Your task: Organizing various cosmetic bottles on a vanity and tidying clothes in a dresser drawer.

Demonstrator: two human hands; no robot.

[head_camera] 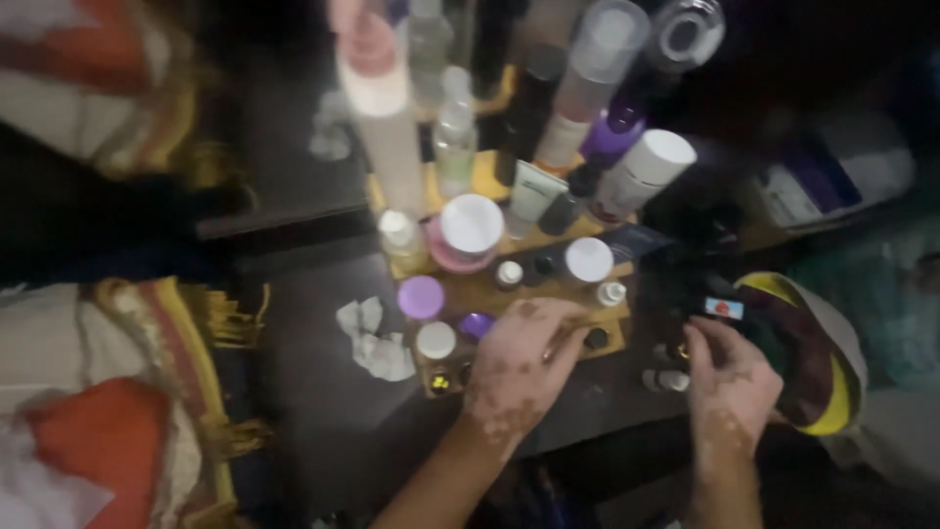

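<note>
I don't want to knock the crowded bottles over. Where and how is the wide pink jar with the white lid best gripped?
Probably by its white lid, from straight above. The pink jar is low and broad, and bottles crowd it behind and beside, so a sideways reach looks risky. The lid's round edge is the clearest part. The left hand lies nearest, down the wooden tray.

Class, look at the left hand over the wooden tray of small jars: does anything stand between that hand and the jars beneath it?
Nothing visible does. The left hand lies directly over the tray, its fingers among the small jars. The tall bottles stand behind, farther back.
</note>
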